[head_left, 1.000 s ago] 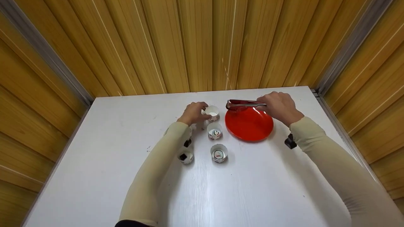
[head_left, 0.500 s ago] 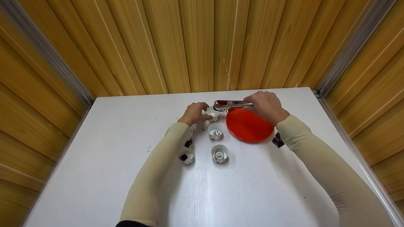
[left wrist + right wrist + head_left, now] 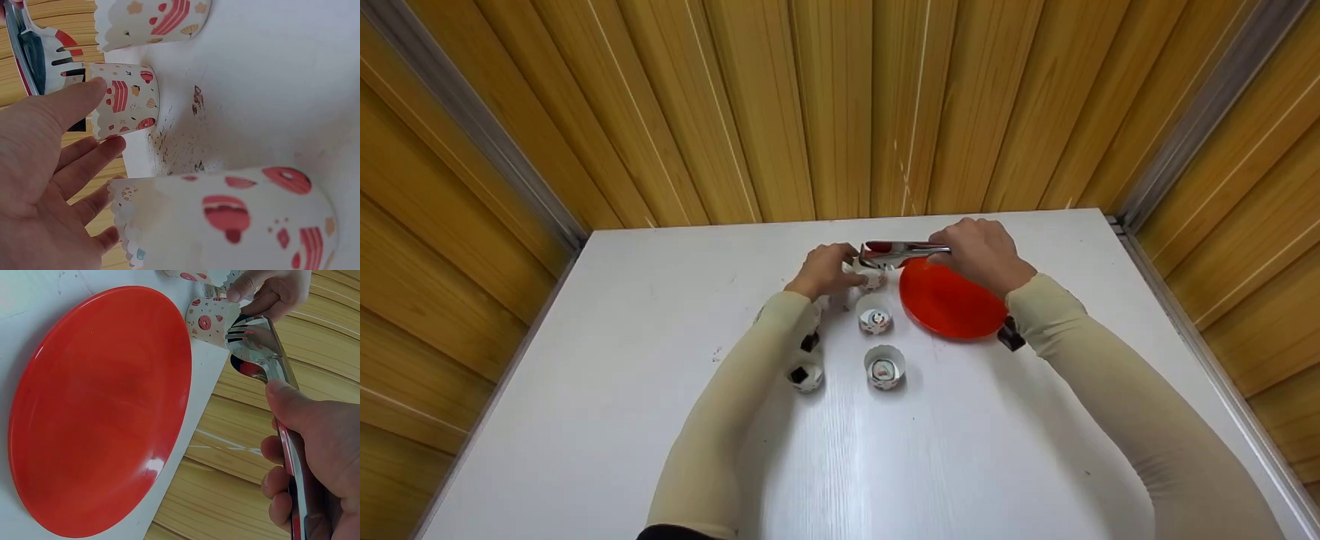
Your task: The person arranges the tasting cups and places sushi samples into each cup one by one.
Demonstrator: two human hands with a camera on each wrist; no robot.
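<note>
In the head view my left hand (image 3: 826, 271) is at the farthest paper baking cup (image 3: 873, 280). The left wrist view shows its thumb and a fingertip pinching that patterned paper cup (image 3: 126, 101) by its scalloped rim. My right hand (image 3: 975, 251) grips metal tongs (image 3: 904, 251), with fork and spoon ends visible in the right wrist view. The tongs' tips reach over the cup's mouth. Something dark (image 3: 77, 124) shows by the tips in the left wrist view; whether the tongs hold it I cannot tell. Inside the cup is hidden.
A red plate (image 3: 956, 304) lies right of the cups. Two nearer cups, a middle one (image 3: 874, 319) and a front one (image 3: 884, 371), hold round pale pieces. A left cup (image 3: 807, 377) holds a dark square. Brown crumbs (image 3: 197, 101) dot the white table.
My right hand has carried the tongs left from above the red plate to the far cup's mouth. The left hand has stayed at that cup.
</note>
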